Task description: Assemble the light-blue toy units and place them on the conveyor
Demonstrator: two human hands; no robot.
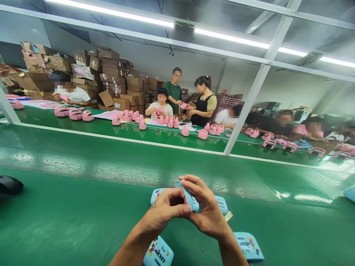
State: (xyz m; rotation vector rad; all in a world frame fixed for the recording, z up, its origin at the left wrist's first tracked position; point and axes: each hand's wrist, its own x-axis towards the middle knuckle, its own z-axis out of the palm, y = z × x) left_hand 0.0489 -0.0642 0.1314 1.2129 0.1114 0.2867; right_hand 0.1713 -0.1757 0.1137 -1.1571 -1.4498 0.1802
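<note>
Head view: the left grip [165, 207] and the right grip [206, 208] are both clamped on a thin light-blue piece [187, 195], held up between them above the green desk [69, 221]. Just beyond, printed light-blue parts [221, 205] lie partly hidden. Nearer, one printed blue case [162, 254] rests between the forearms [134, 238], another blue case [248, 246] to their right. Across, several people [203, 103] sit or stand near pink cases [75, 114].
</note>
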